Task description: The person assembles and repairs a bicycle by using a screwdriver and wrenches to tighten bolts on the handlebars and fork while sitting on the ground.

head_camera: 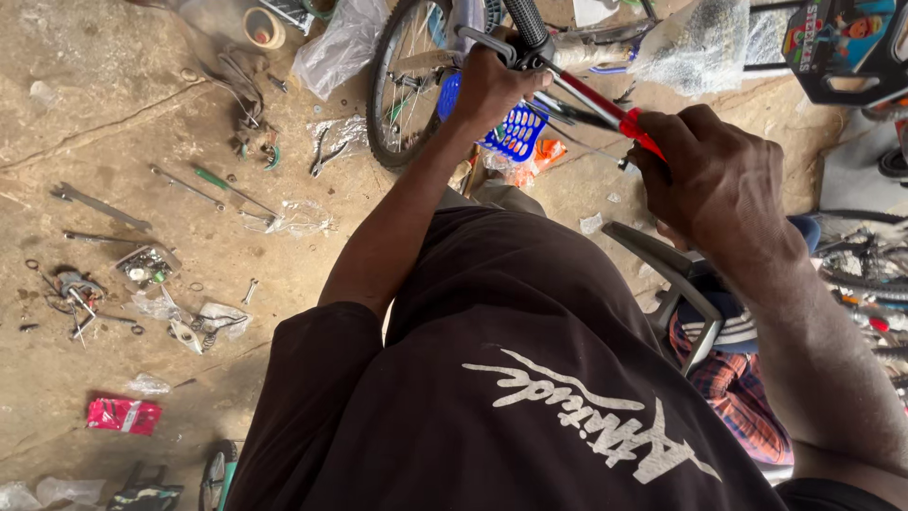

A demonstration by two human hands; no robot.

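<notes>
Left hand (492, 87) grips the black handlebar grip (526, 24) at 12 o'clock; right hand (714, 180), at 2 o'clock, is closed around a red-handled tool (605, 109) angled toward the handlebar.

I see a bare, dusty concrete floor (113, 85), cracked and lit by soft, even daylight. Wrenches (99, 205), crumpled clear plastic bags (340, 43), a roll of tape (264, 27) and a pink packet (123, 414) lie scattered across it.
</notes>
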